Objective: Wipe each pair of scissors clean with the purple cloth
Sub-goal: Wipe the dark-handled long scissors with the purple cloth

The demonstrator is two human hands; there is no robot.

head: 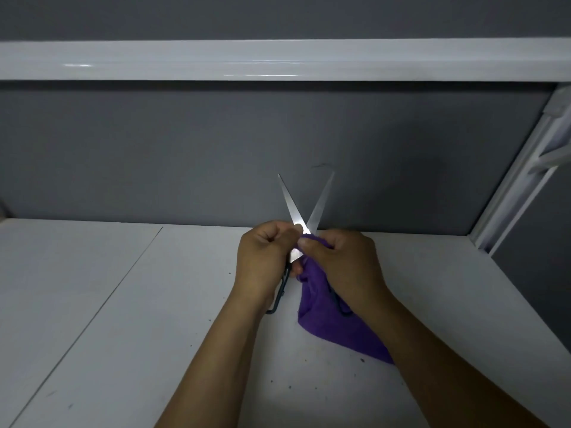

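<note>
Centre of frame, both hands up over the white table (108, 304). Left hand (262, 261) curls tight round the scissors (293, 208) near the pivot, blades spread in a V pointing up at the grey wall (185, 143). Right hand (343, 264) pinches the purple cloth (321, 322) against the lower blades; cloth hangs down right of centre, black handle loops showing below the hands.

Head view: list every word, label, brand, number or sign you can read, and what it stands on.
None: no word, number or sign can be read. The black-handled steel scissors, purple cloth, white table and grey wall show no print.
</note>
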